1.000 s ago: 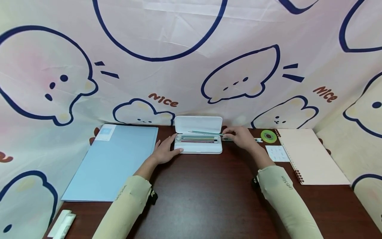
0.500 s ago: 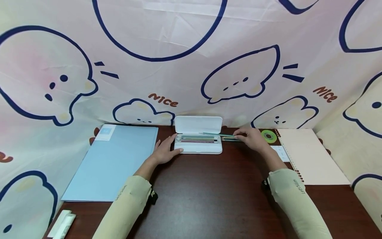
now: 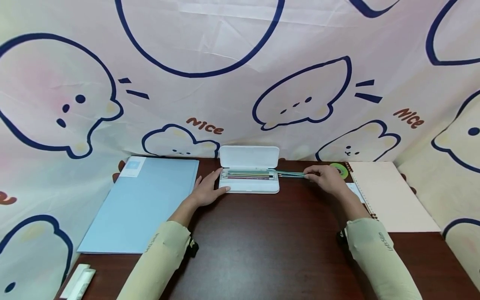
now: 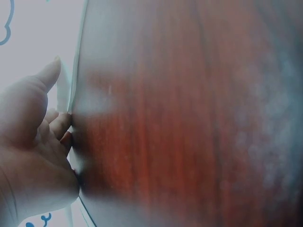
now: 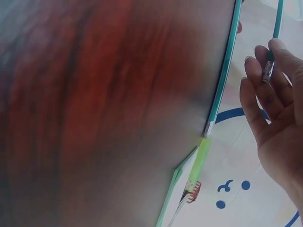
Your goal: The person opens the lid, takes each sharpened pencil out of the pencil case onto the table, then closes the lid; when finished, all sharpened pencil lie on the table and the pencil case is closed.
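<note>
A white pencil case (image 3: 249, 187) lies with its lid raised at the back of the table, several pencils (image 3: 247, 175) inside it. My left hand (image 3: 205, 190) rests at the case's left end, thumb near the front corner, fingers extended along the side. To the right of the case, my right hand (image 3: 325, 178) pinches a green pencil (image 5: 278, 23) near its metal-tipped end. That pencil's other end reaches over the case's right edge. Another green pencil (image 5: 223, 85) lies on the table below the hand in the right wrist view.
A large blue folder (image 3: 142, 204) lies left, with two white slim objects (image 3: 78, 281) before it. On the right are a green roll of tape (image 3: 340, 170), a small white card (image 3: 354, 191) and a spiral notebook (image 3: 393, 196). A printed cloth (image 3: 240, 104) hangs behind.
My right hand has moved right and slightly toward me, drawing the green pencil rightward and lower beside the case. My left hand has stayed at the case.
</note>
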Action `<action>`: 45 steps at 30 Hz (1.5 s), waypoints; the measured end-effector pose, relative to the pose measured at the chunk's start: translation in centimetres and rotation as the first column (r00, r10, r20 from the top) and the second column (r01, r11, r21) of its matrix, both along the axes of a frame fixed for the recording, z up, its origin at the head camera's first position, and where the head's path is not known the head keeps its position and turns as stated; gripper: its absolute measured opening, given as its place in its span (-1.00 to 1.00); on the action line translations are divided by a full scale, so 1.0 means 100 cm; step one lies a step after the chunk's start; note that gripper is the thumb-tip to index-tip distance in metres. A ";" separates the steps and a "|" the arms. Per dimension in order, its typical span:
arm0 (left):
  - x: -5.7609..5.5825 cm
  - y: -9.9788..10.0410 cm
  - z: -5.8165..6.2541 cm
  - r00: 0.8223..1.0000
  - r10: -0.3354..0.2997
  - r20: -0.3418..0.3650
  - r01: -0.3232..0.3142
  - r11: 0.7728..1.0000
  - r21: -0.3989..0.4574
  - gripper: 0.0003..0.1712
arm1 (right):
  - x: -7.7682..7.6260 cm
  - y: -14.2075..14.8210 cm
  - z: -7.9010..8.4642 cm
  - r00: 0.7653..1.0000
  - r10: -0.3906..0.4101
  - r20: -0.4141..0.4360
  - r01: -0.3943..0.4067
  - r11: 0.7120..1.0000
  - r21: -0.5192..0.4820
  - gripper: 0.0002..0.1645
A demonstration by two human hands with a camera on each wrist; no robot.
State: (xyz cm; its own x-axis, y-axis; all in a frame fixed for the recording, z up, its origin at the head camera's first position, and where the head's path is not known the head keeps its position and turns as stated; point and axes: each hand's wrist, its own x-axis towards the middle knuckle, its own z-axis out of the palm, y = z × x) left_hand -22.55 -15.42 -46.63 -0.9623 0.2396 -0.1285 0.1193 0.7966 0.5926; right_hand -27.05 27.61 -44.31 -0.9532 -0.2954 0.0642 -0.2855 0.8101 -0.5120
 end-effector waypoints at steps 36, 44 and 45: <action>0.000 0.000 0.001 1.000 -0.014 0.001 0.014 1.000 -0.011 -0.03 | 0.008 0.055 0.000 0.997 -0.082 -0.012 0.083 0.992 0.096 -0.69; -0.001 0.000 0.001 1.000 -0.014 0.008 0.014 1.000 -0.017 -0.04 | 0.006 0.060 0.003 0.997 -0.078 0.011 0.076 0.989 0.129 -0.71; -0.001 0.001 0.001 1.000 -0.014 0.007 0.014 1.000 -0.017 -0.04 | 0.005 0.060 0.003 0.997 -0.079 0.015 0.077 0.988 0.134 -0.71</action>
State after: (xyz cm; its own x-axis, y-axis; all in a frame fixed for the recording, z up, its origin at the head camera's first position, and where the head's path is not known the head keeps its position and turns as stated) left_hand -22.63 -15.36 -46.49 -0.9580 0.2504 -0.1396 0.1260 0.8052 0.5795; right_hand -26.55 33.60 -43.98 -0.9744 -0.2246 0.0098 -0.2095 0.8911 -0.4026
